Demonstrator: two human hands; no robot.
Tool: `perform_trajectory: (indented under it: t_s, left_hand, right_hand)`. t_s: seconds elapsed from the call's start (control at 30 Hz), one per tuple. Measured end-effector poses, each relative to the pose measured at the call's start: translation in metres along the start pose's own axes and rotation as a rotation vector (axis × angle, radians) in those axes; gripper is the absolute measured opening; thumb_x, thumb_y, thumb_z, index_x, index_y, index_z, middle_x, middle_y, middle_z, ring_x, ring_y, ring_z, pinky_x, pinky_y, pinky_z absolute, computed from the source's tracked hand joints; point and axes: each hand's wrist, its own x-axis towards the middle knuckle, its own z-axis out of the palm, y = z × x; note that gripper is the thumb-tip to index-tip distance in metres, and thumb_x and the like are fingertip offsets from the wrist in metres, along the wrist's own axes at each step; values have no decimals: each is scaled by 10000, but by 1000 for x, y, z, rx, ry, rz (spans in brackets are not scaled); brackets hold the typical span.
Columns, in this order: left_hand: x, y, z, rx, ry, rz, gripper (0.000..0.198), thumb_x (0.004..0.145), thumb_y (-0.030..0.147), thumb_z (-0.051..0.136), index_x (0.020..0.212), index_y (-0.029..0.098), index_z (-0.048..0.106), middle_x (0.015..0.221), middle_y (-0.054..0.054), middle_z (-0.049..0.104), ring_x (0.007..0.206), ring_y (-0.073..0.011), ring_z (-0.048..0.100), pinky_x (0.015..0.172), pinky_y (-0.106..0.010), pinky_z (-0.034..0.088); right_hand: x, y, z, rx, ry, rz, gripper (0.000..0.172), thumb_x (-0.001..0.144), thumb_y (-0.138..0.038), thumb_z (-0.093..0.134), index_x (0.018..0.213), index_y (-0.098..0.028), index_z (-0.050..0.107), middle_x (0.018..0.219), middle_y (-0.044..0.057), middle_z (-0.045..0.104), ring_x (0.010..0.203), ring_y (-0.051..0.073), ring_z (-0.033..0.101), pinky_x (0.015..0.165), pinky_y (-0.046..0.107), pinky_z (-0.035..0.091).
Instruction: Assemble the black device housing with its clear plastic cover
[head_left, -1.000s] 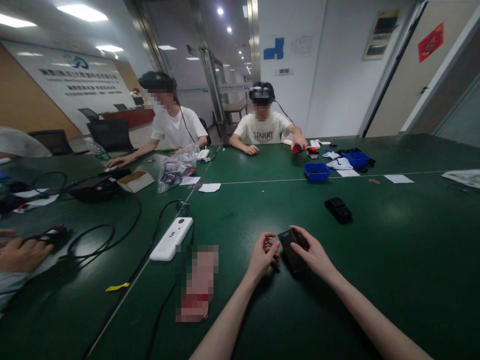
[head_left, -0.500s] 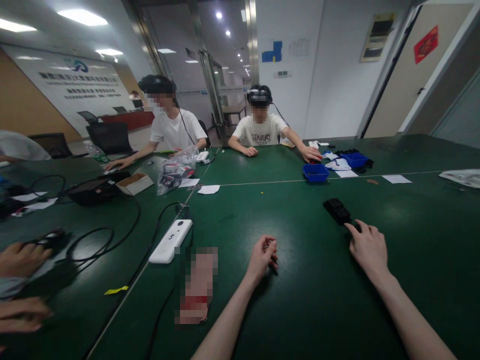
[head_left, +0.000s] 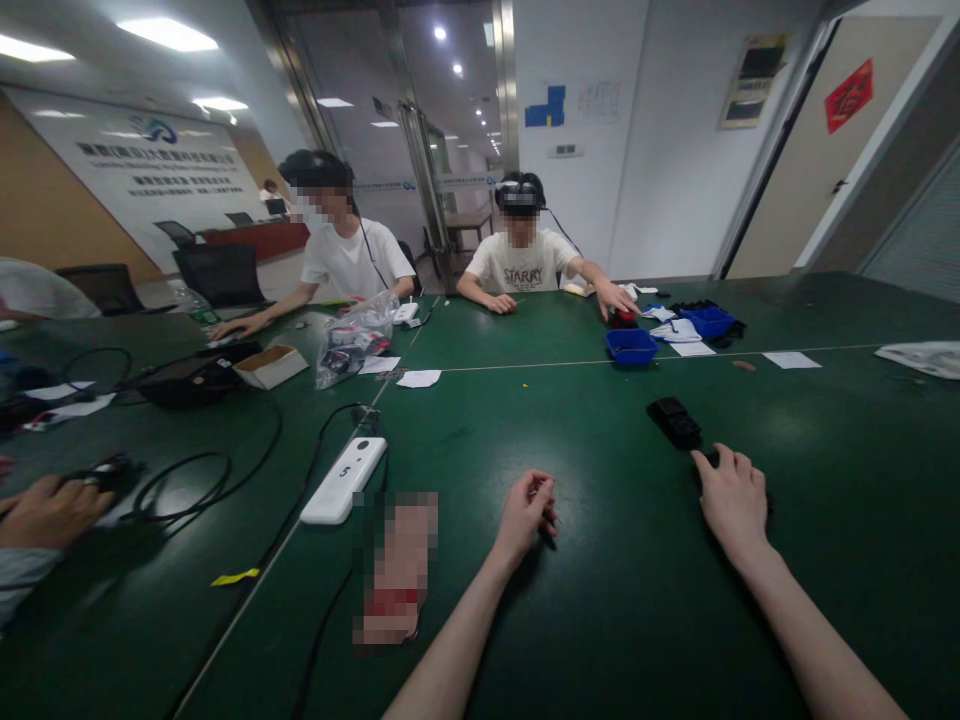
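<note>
L hand [head_left: 529,515] curled, fingertips pinched, on tabletop [head_left: 525,420] | R hand [head_left: 731,497] flat, grip unclear | black device [head_left: 673,422] just beyond R fingertips, well apart from L

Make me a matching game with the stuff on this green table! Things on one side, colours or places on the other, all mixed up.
Things:
1. tray
2. power strip
3. open box
4. flat device

Colours or places:
A. black, just beyond the right hand
B. white, marked with a 5
C. blue
D. beside the clear bag

Pairs: 1-C, 2-B, 3-D, 4-A
</note>
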Motion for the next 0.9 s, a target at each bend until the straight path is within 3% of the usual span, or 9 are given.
perform_trajectory:
  t_s: [0.17, 0.43, 0.63, 0.9]
  left_hand:
    - [2, -3, -1, 0, -6, 2, 361, 723, 485, 555, 864, 157, 505, 667, 19, 475, 514, -85, 523, 375, -169, 444]
    - [2, -4, -1, 16, -12, 5, 335, 735, 469, 545, 853, 157, 510, 663, 17, 478, 516, -87, 525, 375, -170, 442]
    - [2, -5, -1, 29, -15, 8, 295, 760, 436, 525, 849, 156, 506, 659, 19, 478, 502, -81, 523, 375, -167, 438]
    - [3, -6, 0, 31, -22, 4, 280, 763, 421, 516, 839, 153, 500, 649, 26, 477, 478, -75, 511, 368, -172, 439]
  right_hand:
    - [-2, 1, 11, 13, 1, 0, 492, 694, -93, 429, 1168, -153, 551, 1220, 194, 474, 1125, 367, 435, 854, 543, 403]
    - [4, -12, 1, 32, 13, 11, 453, 783, -175, 416, 1218, -86, 502, 1228, 234, 456, 1110, 363, 452, 859, 517, 410]
    - [34, -15, -5, 45, 28, 1, 498, 827, -285, 398, 1261, -41, 424, 1219, 270, 461, 1094, 369, 470, 840, 486, 419]
    - [74, -26, -1, 5, -51, 46, 543, 861, -354, 373, 1281, -8, 376, 1143, 311, 508, 1000, 368, 545, 757, 435, 438]
